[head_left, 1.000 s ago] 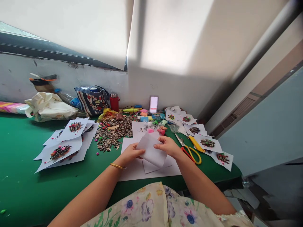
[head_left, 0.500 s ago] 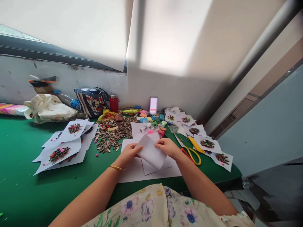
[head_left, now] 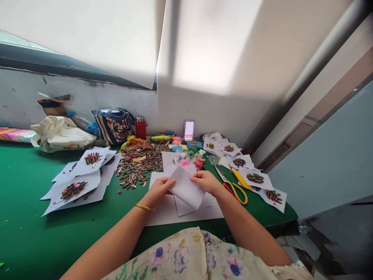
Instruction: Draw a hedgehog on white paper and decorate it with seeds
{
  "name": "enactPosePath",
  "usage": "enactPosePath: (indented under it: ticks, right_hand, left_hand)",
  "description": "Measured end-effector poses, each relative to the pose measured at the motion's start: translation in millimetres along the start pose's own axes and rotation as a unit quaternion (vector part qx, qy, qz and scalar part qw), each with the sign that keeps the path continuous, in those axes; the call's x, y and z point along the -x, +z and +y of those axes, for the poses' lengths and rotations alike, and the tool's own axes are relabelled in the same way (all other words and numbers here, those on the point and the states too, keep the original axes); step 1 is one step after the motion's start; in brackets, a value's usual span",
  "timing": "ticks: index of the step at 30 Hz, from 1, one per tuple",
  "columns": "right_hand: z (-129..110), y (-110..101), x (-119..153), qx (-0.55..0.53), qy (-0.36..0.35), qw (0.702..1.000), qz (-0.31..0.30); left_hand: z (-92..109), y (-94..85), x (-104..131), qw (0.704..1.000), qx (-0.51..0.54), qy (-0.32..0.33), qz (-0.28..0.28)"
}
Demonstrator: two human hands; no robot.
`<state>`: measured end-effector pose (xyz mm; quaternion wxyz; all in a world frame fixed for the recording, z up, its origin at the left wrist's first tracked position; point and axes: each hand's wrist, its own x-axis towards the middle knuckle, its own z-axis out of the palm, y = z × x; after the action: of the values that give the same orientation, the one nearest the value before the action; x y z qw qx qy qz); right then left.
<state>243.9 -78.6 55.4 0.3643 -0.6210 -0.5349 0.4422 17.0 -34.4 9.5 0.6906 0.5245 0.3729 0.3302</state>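
A white sheet of paper (head_left: pixel 188 188) is held up between my two hands, tilted with one corner toward me. My left hand (head_left: pixel 160 188) pinches its left edge between thumb and fingers. At the upper right edge, my right hand (head_left: pixel 207 182) pinches it the same way. Underneath lie more white sheets (head_left: pixel 163 214) on the green table (head_left: pixel 58 241). Beyond my left hand spreads a pile of striped sunflower seeds (head_left: pixel 142 165). Scissors (head_left: pixel 233 186) with red and yellow handles lie to the right of my right hand, beside a yellow utility knife (head_left: pixel 241 179).
Paper cards with seed pictures lie in a stack (head_left: pixel 75 186) at left and in a row (head_left: pixel 255 178) at right. Along the wall stand a cream cloth bag (head_left: pixel 62 134), a striped bag (head_left: pixel 113 124), a red bottle (head_left: pixel 140 128) and a phone (head_left: pixel 189 130). Colourful clay pieces (head_left: pixel 185 162) lie centrally.
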Motion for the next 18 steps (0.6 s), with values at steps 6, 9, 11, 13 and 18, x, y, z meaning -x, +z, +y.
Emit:
enactPosePath:
  ticks: [6,9,11,13,18]
  right_hand:
    - [3.9,-0.2,-1.7,-0.001,-0.001,1.0,0.001]
    - [5.5,-0.5,-2.2,0.007,-0.002,1.0,0.002]
    - [5.4,-0.7,-2.1,0.013,-0.004,1.0,0.002]
    - [4.7,-0.8,-1.7,0.017,-0.004,1.0,0.001]
    - [4.2,-1.3,-1.9,0.019,0.0,1.0,-0.001]
  left_hand:
    - [-0.6,0.0,-0.3,1.0,-0.005,-0.001,0.005]
    - [-0.7,-0.2,-1.0,1.0,-0.008,-0.002,0.004]
    - [-0.7,-0.3,-1.2,1.0,-0.008,0.0,0.005]
    - [-0.9,-0.3,-1.1,1.0,-0.009,0.003,0.007]
    - [-2.0,-0.2,-0.7,1.0,-0.005,0.003,0.006]
